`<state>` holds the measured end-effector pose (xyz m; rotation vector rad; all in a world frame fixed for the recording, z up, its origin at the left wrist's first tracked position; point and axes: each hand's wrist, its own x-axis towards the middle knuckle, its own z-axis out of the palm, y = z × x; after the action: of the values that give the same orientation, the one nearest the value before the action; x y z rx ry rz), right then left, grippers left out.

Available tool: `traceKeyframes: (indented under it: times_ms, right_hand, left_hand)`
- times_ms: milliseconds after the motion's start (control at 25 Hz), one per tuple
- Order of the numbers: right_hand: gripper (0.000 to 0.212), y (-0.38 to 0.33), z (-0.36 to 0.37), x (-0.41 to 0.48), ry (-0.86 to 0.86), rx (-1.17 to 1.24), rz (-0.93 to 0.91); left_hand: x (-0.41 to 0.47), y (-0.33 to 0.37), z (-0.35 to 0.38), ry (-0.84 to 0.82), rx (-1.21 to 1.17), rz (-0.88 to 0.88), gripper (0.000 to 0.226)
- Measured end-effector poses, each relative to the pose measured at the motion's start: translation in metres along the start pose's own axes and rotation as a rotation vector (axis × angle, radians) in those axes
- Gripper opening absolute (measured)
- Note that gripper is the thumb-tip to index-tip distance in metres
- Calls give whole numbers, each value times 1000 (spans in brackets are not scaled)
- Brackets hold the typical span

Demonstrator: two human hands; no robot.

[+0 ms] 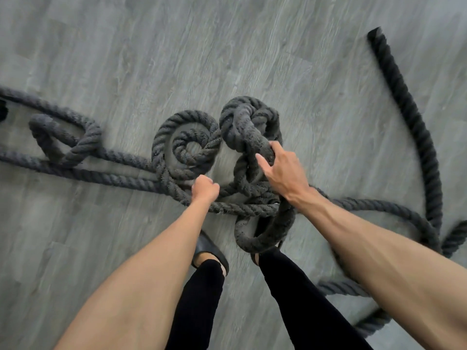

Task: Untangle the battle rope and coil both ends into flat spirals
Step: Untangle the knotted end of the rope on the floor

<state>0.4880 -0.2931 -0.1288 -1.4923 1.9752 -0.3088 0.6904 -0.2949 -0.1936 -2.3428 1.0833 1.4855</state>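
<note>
A thick dark grey battle rope (106, 176) lies tangled across the grey wood-look floor. A small loose spiral (187, 145) sits in the middle, and a knotted loop (249, 117) rises right of it. My right hand (280, 170) holds a raised strand of that knot, thumb and forefinger spread, the other fingers behind the rope. My left hand (204, 189) is fisted around a strand just below the spiral. One rope end (376, 34) lies free at the upper right. Another loop (262, 236) drapes over my right foot.
My legs in black trousers and black shoes (209, 251) stand just behind the tangle. A twisted loop (63, 140) lies at the left, with strands running off the left edge. More rope (338, 286) curves behind my right arm at the lower right.
</note>
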Motion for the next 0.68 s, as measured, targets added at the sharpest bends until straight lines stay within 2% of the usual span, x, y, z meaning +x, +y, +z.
traceKeyframes:
  times_ms: [200, 280, 320, 400, 440, 480, 560, 600, 680]
  right_hand:
    - [56, 24, 58, 42, -106, -13, 0]
    - [55, 37, 77, 41, -114, 5, 5]
    - [53, 44, 82, 38, -106, 33, 9]
    - [48, 55, 81, 26, -68, 106, 16]
    - [46, 60, 77, 20, -40, 135, 14]
    - [44, 64, 73, 12, -28, 154, -4]
    - [39, 66, 62, -8, -48, 153, -53]
    - [37, 64, 56, -16, -64, 148, -59]
    - [35, 54, 45, -25, -86, 141, -46]
  left_hand:
    - [41, -48, 85, -254, 321, 186, 36]
    - [59, -57, 111, -267, 364, 215, 35]
    - [63, -57, 118, -225, 250, 204, 30]
    - [67, -38, 125, -96, -292, 39, 25]
    - [66, -22, 124, -43, -530, -72, 33]
    - [63, -5, 117, 8, -642, -124, 42]
    - [58, 37, 93, 69, -660, -102, 56]
    - [54, 61, 78, -4, -725, -58, 62]
    - [42, 106, 50, -396, -935, -41, 79]
